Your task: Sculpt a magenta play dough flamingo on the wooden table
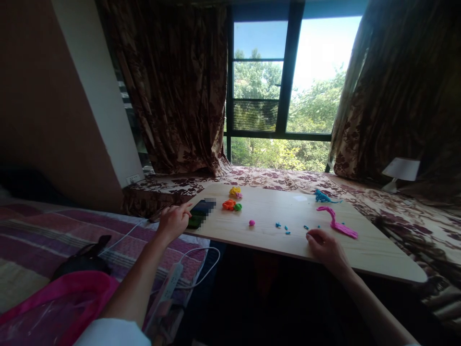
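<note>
My left hand [175, 221] is at the table's left end, fingers stretched toward a dark tablet or phone [196, 218] whose screen is partly blurred; the fingertips touch its near edge. At the front edge, my right hand [326, 247] rests with curled fingers, and what they hold, if anything, is hidden. Small blue clay bits [278, 225] lie left of and beyond it. A pink clay figure [344, 229] with a curved neck lies beyond this hand, and a blue clay figure [320, 196] stands farther back. Between my hands sits a pink clay ball [251, 223].
Orange clay [228, 205], green clay [238, 207] and yellow clay [235, 191] sit on the wooden table [266, 206]. A power strip [171, 281] with a white cable is on the bed at left. A lamp [400, 170] stands on the window seat.
</note>
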A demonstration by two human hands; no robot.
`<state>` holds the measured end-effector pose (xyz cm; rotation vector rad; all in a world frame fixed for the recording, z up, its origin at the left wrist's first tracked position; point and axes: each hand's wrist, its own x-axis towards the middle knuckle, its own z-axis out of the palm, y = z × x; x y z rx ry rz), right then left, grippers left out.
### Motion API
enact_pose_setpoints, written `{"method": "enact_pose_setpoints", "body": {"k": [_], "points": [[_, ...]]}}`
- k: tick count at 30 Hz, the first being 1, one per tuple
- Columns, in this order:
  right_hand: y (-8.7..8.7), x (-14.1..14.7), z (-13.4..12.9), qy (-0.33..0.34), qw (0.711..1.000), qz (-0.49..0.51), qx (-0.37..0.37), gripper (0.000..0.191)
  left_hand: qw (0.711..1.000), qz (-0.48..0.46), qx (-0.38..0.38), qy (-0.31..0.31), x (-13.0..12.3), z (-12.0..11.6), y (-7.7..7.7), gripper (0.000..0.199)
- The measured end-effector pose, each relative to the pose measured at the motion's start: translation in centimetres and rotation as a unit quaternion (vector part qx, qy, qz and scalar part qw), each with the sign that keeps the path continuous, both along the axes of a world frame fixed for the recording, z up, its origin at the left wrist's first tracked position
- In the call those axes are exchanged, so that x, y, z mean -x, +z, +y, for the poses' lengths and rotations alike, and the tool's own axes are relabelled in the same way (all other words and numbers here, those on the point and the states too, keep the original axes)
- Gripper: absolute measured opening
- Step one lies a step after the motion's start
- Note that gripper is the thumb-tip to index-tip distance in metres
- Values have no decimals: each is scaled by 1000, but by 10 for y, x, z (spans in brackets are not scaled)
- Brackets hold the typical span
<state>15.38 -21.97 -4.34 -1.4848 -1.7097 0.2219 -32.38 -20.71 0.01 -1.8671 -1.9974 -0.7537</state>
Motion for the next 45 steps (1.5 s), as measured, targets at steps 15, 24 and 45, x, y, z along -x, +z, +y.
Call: {"method": "enact_pose_setpoints", "body": {"k": [15,24,45], "points": [[10,-43,1,28,984,-172,-40,21,982,-117,-58,-138,-183,11,-16,30],[22,-39,-24,77,938,-337,-8,26,986,-84,-49,-132,-190,14,-39,23],[-27,-44,-61,-81,930,-353,-61,57,990,-38,-81,-106,-200,19,-41,24]]}}
